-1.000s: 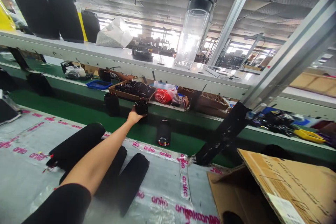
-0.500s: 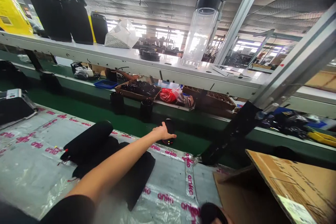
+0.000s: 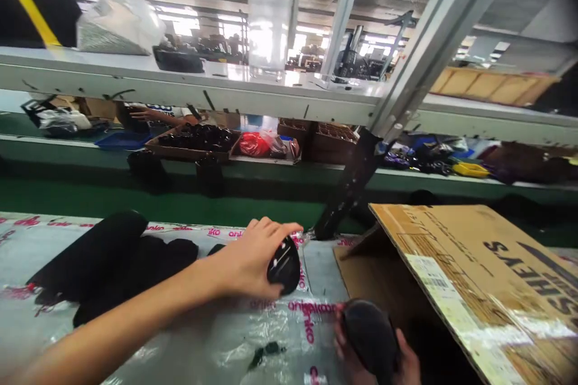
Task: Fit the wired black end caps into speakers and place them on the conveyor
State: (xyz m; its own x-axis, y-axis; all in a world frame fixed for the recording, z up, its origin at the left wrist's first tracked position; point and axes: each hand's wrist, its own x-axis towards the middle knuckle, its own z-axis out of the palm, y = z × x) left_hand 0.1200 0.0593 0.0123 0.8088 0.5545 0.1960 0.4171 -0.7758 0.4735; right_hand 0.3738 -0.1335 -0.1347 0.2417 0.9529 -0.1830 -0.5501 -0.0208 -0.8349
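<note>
My left hand [image 3: 253, 258] reaches in from the left above the plastic-covered table, its fingers and thumb wrapped round a black cylinder [image 3: 285, 267] with a glossy round end. What kind of container this is cannot be made out. At the lower right, my right hand [image 3: 406, 361] grips another black cylinder [image 3: 371, 337], tilted with its dark rounded end facing up, beside the open cardboard box. Several black cloth pouches [image 3: 94, 246] with reddish cord ends lie on the table, partly behind my left forearm.
A cardboard box [image 3: 451, 252] with raised flaps stands at the right. Behind the table runs a green conveyor [image 3: 180, 203] carrying dark cylinders. A metal post [image 3: 406, 66] and white shelf [image 3: 235, 85] cross above. A co-worker's arm [image 3: 158, 115] shows beyond.
My left hand has lifted the black cylinder off the green conveyor and brought it back over the table. More of my right hand and its cylinder shows. The view has turned right.
</note>
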